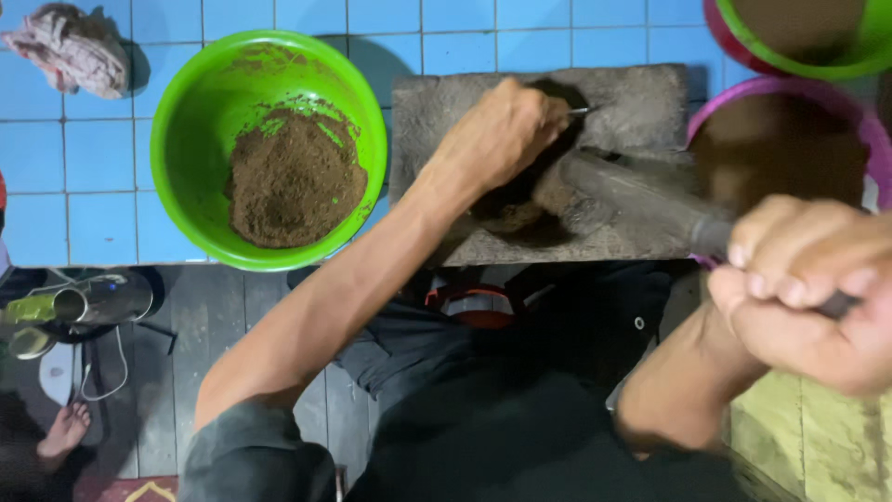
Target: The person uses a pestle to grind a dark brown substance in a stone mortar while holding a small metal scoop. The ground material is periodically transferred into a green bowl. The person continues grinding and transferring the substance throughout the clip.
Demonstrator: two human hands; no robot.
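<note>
- Nearest, low on the right, the right hand (808, 297) is clenched into a tight fist around the upper end of a long dark pestle (641, 197); the fingers are fully curled, no gap showing between them and the shaft.
- From that fist the pestle's long axis runs up and to the left, slanting down toward the hollow of the stone mortar slab (641, 102); its heavy end sits at or just over the dark brown paste (509, 216) in the hollow, though motion blur hides whether it touches.
- Beyond it, the left hand (497, 135) reaches in across the slab from the left; its fingers are bent and pinched on a small metal utensil (582, 111), only the thin shiny tip showing; this hand lies just beside the pestle's working end and is the nearer of the two to the paste, so it sits close to the pestle's path.
- Left of the slab, touching or nearly touching its edge, stands a green bowl (190, 102) holding a mound of brown ground mixture (295, 181).
- Right of the slab, a pink-rimmed basin (869, 125) holds more brown matter; a green-and-pink bowl (790, 63) sits farther back at the top right.
- Farthest left, a crumpled cloth (70, 46) lies on the blue tiled counter (56, 158), well apart from both hands.
</note>
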